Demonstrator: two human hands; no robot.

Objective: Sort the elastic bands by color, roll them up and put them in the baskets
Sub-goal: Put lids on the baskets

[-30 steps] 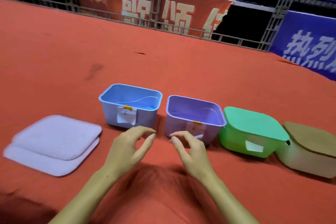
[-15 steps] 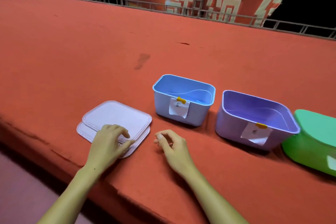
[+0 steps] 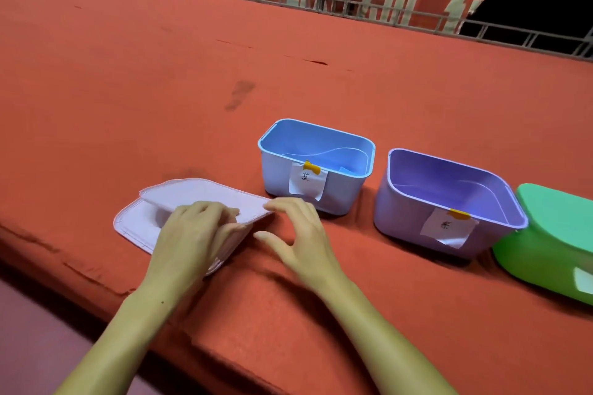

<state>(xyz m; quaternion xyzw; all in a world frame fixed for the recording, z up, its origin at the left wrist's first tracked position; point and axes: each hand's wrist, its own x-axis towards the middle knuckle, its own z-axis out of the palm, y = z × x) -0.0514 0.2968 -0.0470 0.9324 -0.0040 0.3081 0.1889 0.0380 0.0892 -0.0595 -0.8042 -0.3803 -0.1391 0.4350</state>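
so my left hand (image 3: 195, 231) just went from resting on the lids (image 3: 192, 199) near the ledge's front edge to pinching the top one up, right hand (image 3: 298, 234) fingers spread beside it, no bands yet

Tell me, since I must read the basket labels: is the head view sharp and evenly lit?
Head view: left hand and right hand slightly motion-blurred; label on blue basket soft, writing unreadable; wide-angle bends the railing; background dark; soft shadows under the hands.
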